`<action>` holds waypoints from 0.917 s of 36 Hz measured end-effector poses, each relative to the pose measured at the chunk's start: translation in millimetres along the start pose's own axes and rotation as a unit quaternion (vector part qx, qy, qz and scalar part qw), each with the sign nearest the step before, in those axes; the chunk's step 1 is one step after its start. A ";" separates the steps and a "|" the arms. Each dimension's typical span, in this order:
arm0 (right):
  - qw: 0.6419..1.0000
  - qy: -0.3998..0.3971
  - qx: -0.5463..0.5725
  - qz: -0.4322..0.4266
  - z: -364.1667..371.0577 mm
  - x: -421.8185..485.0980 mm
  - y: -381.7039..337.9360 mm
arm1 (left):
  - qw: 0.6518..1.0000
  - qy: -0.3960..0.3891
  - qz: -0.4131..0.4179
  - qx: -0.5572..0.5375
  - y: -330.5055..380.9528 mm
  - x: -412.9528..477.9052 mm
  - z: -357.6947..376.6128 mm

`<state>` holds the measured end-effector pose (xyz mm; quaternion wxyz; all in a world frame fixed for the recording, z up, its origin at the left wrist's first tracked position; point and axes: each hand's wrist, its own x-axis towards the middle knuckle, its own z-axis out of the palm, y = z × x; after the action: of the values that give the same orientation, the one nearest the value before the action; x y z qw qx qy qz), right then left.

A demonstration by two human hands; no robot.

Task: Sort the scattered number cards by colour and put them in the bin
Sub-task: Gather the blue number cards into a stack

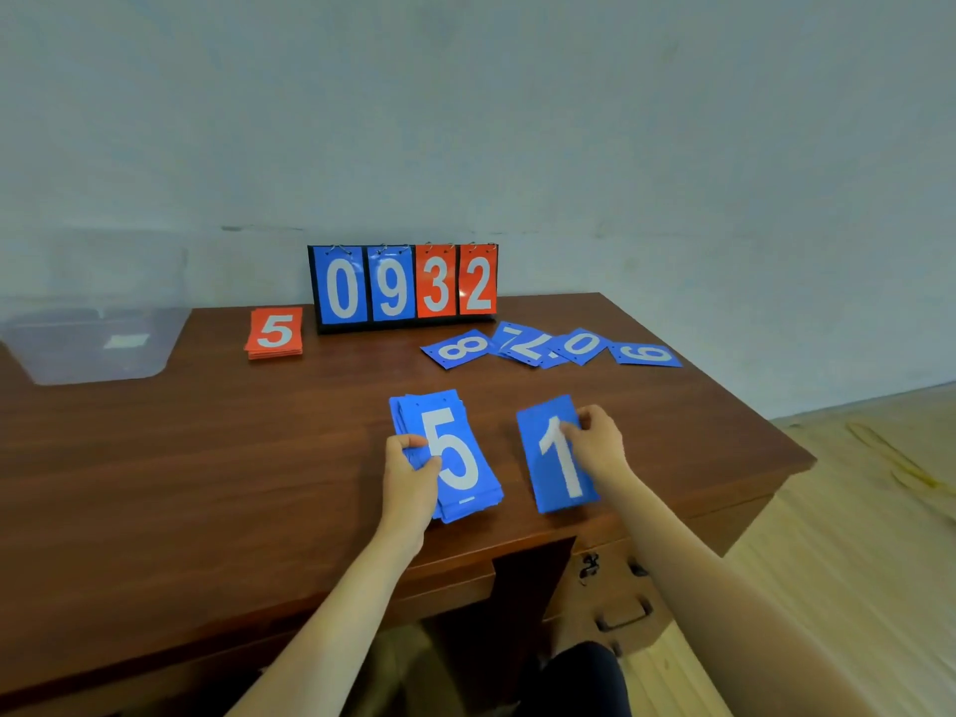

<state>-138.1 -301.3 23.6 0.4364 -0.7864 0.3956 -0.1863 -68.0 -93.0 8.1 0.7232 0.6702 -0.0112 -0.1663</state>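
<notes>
My left hand point(411, 470) grips a stack of blue cards point(455, 447) with a white 5 on top, near the desk's front edge. To its right, my right hand point(600, 439) pinches a single blue card showing 1 point(551, 473) by its right edge. Several loose blue cards lie further back on the right: an 8 point(458, 348), a 7 point(527, 344), a 0 point(582, 345) and a 6 point(646, 354). A neat red stack topped by a 5 point(275, 332) sits at the back left. The clear plastic bin point(98, 323) stands at the far left.
A flip scoreboard point(404, 287) reading 0 9 3 2 stands against the wall at the back of the brown wooden desk point(207, 458). Drawers with metal handles point(623, 613) show under the desk's front right. Wooden floor lies to the right.
</notes>
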 end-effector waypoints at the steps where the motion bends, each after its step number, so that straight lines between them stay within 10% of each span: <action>1: 0.999 0.014 0.044 -0.005 -1.3 -0.4 -5.0 | 1.000 0.001 0.000 0.004 -0.4 1.4 0.1; 9: 0.990 -0.049 0.117 -0.068 12.0 -3.0 -29.5 | 1.000 -0.020 -0.007 -0.021 2.4 10.5 20.4; 23: 0.992 0.077 0.008 -0.099 8.2 104.8 2.7 | 0.991 -0.128 0.019 0.028 15.6 62.5 119.5; 33: 0.973 0.062 -0.212 -0.068 -51.7 272.6 42.9 | 0.990 -0.116 0.038 0.069 24.5 145.0 193.3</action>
<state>-22.5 -556.3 2.0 0.2208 -0.8730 0.3978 -0.1757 28.2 -315.7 21.5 0.6748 0.6939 -0.1317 -0.2142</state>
